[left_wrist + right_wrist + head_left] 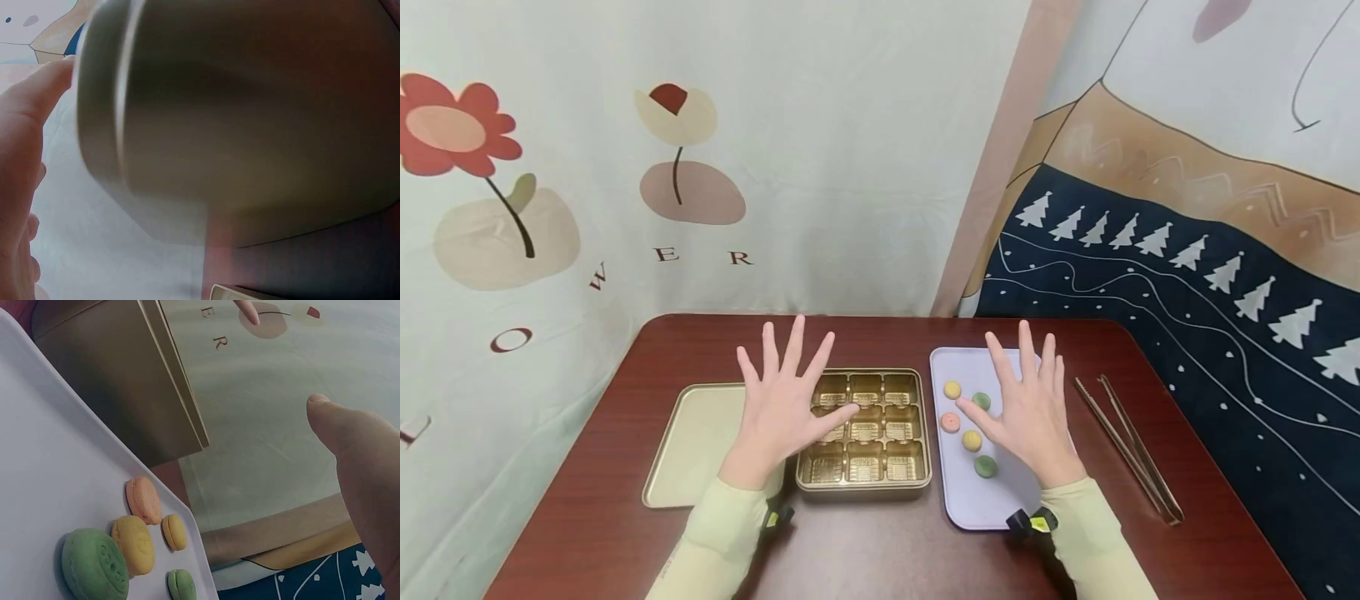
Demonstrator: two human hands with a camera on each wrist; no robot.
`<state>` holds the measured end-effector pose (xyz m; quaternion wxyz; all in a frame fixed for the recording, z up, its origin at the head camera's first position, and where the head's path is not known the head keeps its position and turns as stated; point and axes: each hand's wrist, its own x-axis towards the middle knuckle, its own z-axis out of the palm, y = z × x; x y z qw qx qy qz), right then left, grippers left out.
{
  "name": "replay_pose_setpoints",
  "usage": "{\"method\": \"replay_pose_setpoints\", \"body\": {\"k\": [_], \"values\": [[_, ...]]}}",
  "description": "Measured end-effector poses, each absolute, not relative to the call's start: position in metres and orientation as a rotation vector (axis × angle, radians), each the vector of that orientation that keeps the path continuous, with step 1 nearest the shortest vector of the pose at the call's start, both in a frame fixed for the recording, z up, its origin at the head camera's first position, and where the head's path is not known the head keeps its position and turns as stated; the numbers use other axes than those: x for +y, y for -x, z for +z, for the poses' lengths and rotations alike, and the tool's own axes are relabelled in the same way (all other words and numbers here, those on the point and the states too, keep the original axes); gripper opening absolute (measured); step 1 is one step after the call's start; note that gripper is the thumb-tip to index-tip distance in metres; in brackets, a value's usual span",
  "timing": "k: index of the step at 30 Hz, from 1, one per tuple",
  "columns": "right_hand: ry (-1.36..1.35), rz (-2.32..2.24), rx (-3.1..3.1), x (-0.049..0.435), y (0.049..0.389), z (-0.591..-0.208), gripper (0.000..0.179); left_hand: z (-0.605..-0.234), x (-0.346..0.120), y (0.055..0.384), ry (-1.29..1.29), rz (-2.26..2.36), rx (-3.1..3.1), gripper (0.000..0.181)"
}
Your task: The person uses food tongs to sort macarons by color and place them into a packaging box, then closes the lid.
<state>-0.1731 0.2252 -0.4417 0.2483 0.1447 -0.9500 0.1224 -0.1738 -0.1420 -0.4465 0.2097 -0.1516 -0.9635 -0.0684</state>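
My left hand [780,408] is spread wide in the head view, its thumb overlapping a gold box [863,492] with a compartmented insert. Fingers of my right hand [1030,412] are likewise spread, over a lilac tray [958,508]. On that tray lie several macarons: a pink macaron [950,422], a yellow macaron [972,440], a green macaron [986,467], plus one more yellow and one more green. Neither hand holds anything. In the right wrist view the thumb [356,434] points up beside the macarons, while in the left wrist view the box's side [250,137] looms large and blurred.
A flat gold lid [700,442] lies left of the box, partly behind the left forearm. Metal tongs [1131,450] rest at the right of the dark red table [865,550], jaws pointing away. Printed curtains [850,167] hang behind the table and along its right side.
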Motion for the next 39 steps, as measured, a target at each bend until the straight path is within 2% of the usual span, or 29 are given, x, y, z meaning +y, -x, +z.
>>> {"method": "replay_pose_setpoints", "body": {"k": [10, 21, 30, 39], "values": [[-0.342, 0.371, -2.669, 0.238, 0.170, -0.432, 0.101, -0.439, -0.148, 0.168, 0.510, -0.459, -2.837, 0.105], [-0.141, 0.392, -2.776, 0.279, 0.171, -0.431, 0.102, -0.425, -0.173, 0.166, 0.627, -0.684, -2.935, 0.093], [0.006, 0.404, -2.809, 0.317, 0.164, -0.437, 0.102, -0.437, -0.199, 0.172, 0.689, -1.226, -3.075, 0.105], [0.125, 0.354, -2.909, 0.369, 0.145, -0.455, 0.110, -0.447, -0.200, 0.173, 0.765, -1.348, -3.078, 0.100]]}}
